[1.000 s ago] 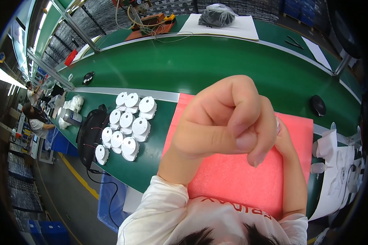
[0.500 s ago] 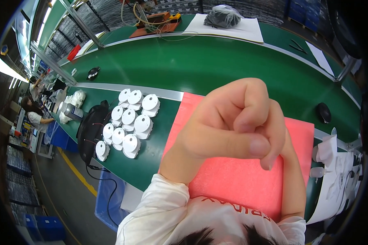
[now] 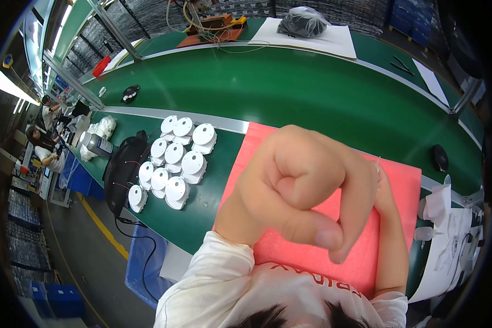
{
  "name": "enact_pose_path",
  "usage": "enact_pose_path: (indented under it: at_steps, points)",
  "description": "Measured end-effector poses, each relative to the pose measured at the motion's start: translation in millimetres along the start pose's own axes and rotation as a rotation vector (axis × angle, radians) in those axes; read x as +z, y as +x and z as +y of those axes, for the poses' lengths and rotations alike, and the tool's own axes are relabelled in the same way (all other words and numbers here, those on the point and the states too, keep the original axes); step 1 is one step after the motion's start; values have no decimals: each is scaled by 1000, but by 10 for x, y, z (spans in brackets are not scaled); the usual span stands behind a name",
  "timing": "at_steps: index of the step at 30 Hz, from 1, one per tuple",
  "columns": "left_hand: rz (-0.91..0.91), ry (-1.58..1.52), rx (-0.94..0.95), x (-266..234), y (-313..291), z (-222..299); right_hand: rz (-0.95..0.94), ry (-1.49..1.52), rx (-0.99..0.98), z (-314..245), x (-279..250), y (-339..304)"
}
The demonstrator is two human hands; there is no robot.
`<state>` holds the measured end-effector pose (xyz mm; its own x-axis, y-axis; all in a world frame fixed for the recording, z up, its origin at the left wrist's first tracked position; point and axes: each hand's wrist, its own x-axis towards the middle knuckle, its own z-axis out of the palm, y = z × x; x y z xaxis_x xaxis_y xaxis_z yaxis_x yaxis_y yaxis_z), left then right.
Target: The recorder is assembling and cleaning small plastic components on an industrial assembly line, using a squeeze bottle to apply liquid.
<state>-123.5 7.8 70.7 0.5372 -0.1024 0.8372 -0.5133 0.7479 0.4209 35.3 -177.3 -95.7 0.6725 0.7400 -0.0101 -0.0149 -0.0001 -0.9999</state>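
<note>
My left hand [image 3: 306, 191] is raised close to the camera, over a pink foam sheet [image 3: 300, 249]. Its thumb tip presses against a finger in a pinch, and the other fingers are curled in. Whether something thin sits in that pinch I cannot make out. Behind it, over the right part of the sheet, my right hand [image 3: 384, 188] shows only in part; its fingers are mostly hidden. To the left on the green table [image 3: 202, 221] stand several white round-topped plastic housings [image 3: 175, 154] in rows.
A black bag [image 3: 124, 172] with thin red wires lies left of the housings, near a grey bottle [image 3: 97, 145]. A small clear bottle [image 3: 425, 234] and papers [image 3: 448, 254] lie at right. A blue bin [image 3: 142, 268] is below the table edge. Two people work far left.
My left hand has come down and slightly left, turning its pinched fingertips lower. More of my right hand shows behind it. The whole view has shifted a little.
</note>
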Motion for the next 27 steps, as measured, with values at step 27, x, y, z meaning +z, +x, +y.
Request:
enact_pose_path:
  at_steps: [27]
  points:
    - [-634,56,-48,279,140,216,-35,54,28,11,-30,-6]
